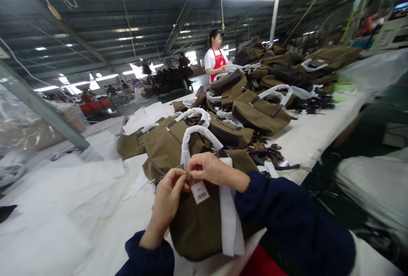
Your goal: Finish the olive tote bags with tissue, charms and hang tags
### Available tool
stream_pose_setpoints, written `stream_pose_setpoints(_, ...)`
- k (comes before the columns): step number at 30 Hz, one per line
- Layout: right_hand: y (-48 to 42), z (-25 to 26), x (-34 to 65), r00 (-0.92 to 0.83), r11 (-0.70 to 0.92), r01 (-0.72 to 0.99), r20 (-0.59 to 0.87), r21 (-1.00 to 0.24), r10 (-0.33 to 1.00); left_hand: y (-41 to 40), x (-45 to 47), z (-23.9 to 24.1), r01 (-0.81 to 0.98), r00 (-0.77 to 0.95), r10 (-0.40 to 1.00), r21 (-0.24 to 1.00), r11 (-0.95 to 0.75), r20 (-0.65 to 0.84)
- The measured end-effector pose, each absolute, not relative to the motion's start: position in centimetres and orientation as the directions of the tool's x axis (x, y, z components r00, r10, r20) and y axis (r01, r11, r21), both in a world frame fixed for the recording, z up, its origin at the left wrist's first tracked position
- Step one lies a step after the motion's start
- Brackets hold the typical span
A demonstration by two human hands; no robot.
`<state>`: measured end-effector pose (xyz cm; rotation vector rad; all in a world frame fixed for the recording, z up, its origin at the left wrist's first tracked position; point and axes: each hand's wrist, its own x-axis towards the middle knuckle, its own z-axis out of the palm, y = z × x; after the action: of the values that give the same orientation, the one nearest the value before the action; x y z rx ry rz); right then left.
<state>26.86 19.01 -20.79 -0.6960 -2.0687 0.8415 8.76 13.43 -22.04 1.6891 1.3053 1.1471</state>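
Left hand (pixel 168 197) and right hand (pixel 210 169): grips pinched at upper end of white rectangular paper tag (pixel 200 192); slackness could drop it

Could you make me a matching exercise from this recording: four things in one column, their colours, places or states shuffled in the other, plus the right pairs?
Column one
1. barcode tag
2. upright handle of the nearest bag
3. apron of the person standing beyond the pile
4. right sleeve of the person working

Column two
A. red
B. wrapped in white
C. dark navy blue
D. just below the fingertips of the left hand and right hand

Pairs: 1-D, 2-B, 3-A, 4-C
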Motion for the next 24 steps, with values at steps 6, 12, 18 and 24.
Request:
stream_pose_setpoints(6, 18.9, -20.8, 26.7, -0.592, 0.771, 0.308, 0.522, -0.557, 0.614, 13.6, 8.5, -21.7, 0.473, 0.163, 0.960, 0.835, -0.280, 0.230)
stream_pose_setpoints(12, 18.8, -21.9, 26.2, -0.500, 0.571, 0.184, 0.424, -0.800, 0.755, 13.4, 8.5, -21.5, 0.374, 0.112, 0.970, 0.895, -0.244, 0.217)
stream_pose_setpoints(18, 18.8, -22.6, 26.2, -0.499, 0.337, 0.037, 0.275, -0.941, 0.822, 13.5, 9.0, -22.2, 0.214, 0.032, 0.980, 0.956, -0.199, 0.197)
stream_pose_setpoints(24, 18.9, -22.6, 26.2, -0.510, 0.286, 0.000, 0.246, -0.958, 0.824, 13.6, 9.3, -22.3, 0.258, -0.022, 0.978, 0.947, -0.194, 0.206)
